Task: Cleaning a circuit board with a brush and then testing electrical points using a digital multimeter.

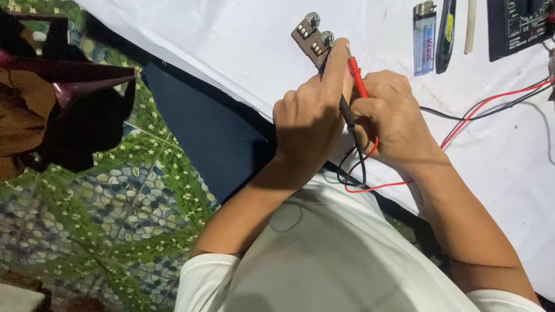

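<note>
While it lies on the white tabletop (231,34), the small brown circuit board (312,37), light, stiff and best held by its edges, meets two probes: left hand (306,124) grips the black probe (346,112), right hand (393,118) the red probe (357,76). A lighter (425,40) lies far right.

You wear a plain white T-shirt (324,260) with 2 short sleeves (208,277); your forearms are bare, with no rings or watch.
</note>
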